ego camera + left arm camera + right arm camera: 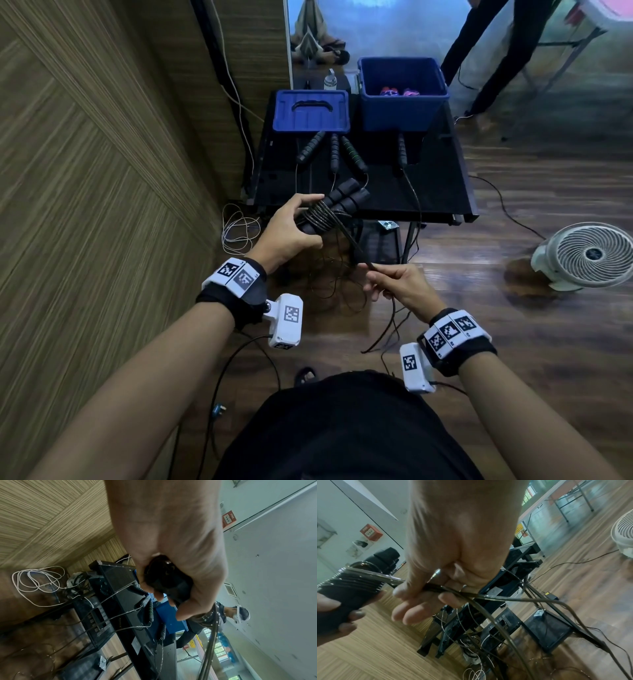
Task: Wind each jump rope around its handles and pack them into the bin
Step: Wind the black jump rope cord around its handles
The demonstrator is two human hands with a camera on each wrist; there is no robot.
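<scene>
While I worked above the near edge of the black table point(442, 192), my right hand point(400, 287) sat nearest me, at about five o'clock from the bundle, its thumb and forefinger pinching the free run of the rope point(352, 245); the other fingers point(412, 614) hung loosely curled beneath. Below that pinch the slack of the cord point(383, 329) fell away toward the floor in loops, so I judged a good length was left to wind.

At about eleven o'clock from that hand, my left hand point(291, 229) was wrapped round the pair of black handles point(346, 200), held side by side. Their long axis ran from seven o'clock at my palm to one o'clock, the free ends pointing up and away toward the bin. Several turns of rope already lay close together across the handles, crosswise to that axis, just beyond my fingers.

Farther out on the table lay four more handles point(334, 152), lengthwise toward twelve o'clock, cords trailing back over the near edge; those ropes looked unwound, by my reckoning at least two.

Beyond them, at twelve o'clock, stood the blue lid point(310, 109), and at one o'clock the open blue bin point(404, 113), with something red and pink at the bottom. I could not tell whether those were packed ropes.
</scene>
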